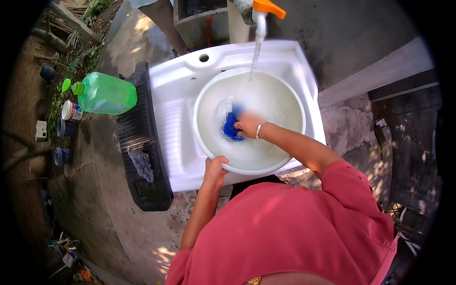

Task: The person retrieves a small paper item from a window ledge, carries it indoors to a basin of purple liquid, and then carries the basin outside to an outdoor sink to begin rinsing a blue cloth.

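Observation:
A round white basin point(198, 133) of cloudy water rests in a white sink with a ribbed washboard surface point(172, 121). My left hand point(214, 170) grips the basin's rim at the near left. Inside the basin, my right hand point(247, 123), partly blurred and wearing a bracelet at the wrist, holds a blue mesh cloth or scrubber point(230, 127) at the water. From the white tap point(261, 28) with an orange handle, water runs into the far side of the basin.
Left of the sink lies a black ribbed board point(142, 128) bearing a grey scrubber point(141, 165) and a green liquid bottle point(107, 93). Several small pots stand beyond on the left. Another person's leg point(165, 25) shows behind the sink.

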`<action>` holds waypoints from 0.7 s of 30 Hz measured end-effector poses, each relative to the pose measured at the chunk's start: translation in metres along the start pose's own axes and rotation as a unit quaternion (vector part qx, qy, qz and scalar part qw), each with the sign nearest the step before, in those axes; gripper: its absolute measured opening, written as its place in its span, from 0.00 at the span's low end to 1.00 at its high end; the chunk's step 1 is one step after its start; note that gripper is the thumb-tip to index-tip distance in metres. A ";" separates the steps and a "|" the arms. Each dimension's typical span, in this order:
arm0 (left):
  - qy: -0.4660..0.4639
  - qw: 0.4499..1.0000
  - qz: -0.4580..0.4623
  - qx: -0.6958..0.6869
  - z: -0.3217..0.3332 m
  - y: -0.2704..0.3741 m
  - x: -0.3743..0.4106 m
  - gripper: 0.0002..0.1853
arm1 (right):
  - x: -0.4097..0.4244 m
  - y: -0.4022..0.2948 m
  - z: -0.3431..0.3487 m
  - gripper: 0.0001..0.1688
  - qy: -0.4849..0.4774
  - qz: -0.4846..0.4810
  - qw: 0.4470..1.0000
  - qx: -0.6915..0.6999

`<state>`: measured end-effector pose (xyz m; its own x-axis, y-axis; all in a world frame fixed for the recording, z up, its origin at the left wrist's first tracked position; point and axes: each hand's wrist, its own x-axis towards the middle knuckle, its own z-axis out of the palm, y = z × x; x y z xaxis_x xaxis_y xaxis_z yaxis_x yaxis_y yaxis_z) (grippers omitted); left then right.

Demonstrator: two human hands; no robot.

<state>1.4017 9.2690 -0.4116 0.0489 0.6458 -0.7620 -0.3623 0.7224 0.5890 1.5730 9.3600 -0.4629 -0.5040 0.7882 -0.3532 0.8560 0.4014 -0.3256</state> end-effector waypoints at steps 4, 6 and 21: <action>-0.015 1.000 0.003 0.006 0.003 -0.009 0.002 0.23 | 0.021 0.090 0.069 0.14 0.083 0.218 0.960 0.153; -0.007 1.000 0.015 0.005 0.002 -0.009 0.003 0.24 | 0.015 0.052 0.051 0.13 0.110 0.233 0.961 0.099; -0.014 1.000 0.001 0.013 0.008 -0.010 0.005 0.23 | 0.005 0.114 0.087 0.13 0.105 0.296 0.946 0.082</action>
<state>1.4133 9.2672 -0.4187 0.0737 0.6537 -0.7531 -0.3390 0.7267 0.5976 1.6578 9.3694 -0.5782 0.1076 0.9345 -0.3393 0.9429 -0.2041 -0.2631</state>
